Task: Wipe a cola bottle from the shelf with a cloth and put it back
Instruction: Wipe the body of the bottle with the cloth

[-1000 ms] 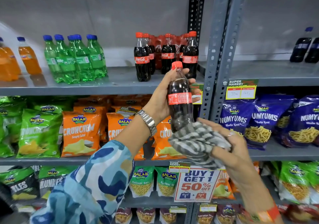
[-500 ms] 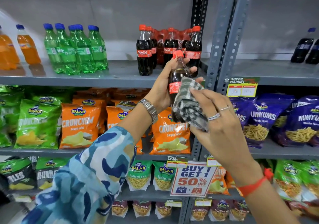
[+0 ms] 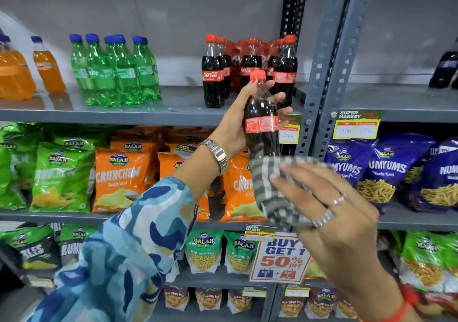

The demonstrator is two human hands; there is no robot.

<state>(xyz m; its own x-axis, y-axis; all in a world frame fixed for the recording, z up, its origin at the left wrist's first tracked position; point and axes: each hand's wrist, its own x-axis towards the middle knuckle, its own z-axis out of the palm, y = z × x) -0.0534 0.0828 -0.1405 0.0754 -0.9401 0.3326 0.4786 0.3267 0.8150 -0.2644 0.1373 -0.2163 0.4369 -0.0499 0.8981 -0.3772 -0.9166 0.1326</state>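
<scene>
Left fingers (image 3: 277, 97) wrap a cola bottle (image 3: 262, 123) upright before the shelf (image 3: 99, 113), steadying it for cleaning; right fingers (image 3: 292, 173) lie spread against a striped cloth (image 3: 275, 192), pressing it around the bottle's base, beside remaining colas (image 3: 213, 73).

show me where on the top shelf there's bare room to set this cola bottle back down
The clearest bare patch on the top shelf lies between the green bottles and the cola cluster. A narrower strip runs along the front edge before the colas, behind the held cola bottle. Another gap separates the orange bottles from the green ones. The cola cluster itself is packed.
</scene>
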